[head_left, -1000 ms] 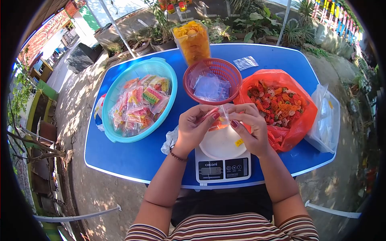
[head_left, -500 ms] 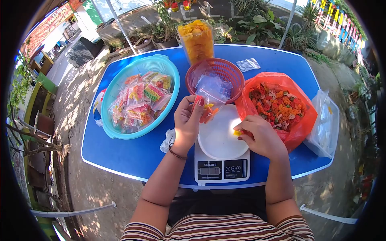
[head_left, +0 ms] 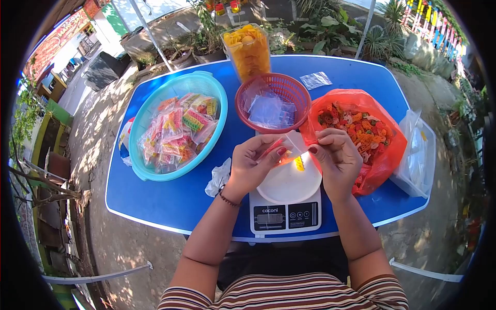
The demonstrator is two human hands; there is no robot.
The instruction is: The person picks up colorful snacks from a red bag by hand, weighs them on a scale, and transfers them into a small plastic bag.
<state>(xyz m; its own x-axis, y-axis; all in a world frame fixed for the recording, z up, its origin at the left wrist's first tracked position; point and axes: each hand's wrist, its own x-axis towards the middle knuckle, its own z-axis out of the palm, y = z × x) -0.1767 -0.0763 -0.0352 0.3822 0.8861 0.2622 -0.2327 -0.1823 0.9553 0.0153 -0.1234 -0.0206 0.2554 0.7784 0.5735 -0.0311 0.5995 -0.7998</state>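
My left hand (head_left: 251, 164) is closed on a small clear plastic bag (head_left: 293, 142) with orange and red pieces in it, above the white round plate (head_left: 289, 188) of a kitchen scale (head_left: 285, 219). At the bag's right side, the fingertips of my right hand (head_left: 338, 160) are pinched together near its upper edge. Whether they grip the bag is hard to make out. A yellow piece (head_left: 299, 164) shows over the plate, between my hands. Just right of them, orange and red pieces (head_left: 356, 129) fill an open red plastic bag (head_left: 390, 150).
A turquoise basket (head_left: 221, 111) of filled packets stands at left. Behind the scale are a red basket (head_left: 299, 93) with clear bags and a tall container of yellow pieces (head_left: 248, 51). A flat packet (head_left: 316, 80), crumpled white plastic (head_left: 219, 177) and a clear box (head_left: 416, 160) also lie on the blue table (head_left: 170, 206).
The small bag has come down and right with my left hand. My right hand has moved up to its edge and no longer holds the yellow piece, which now shows over the plate.
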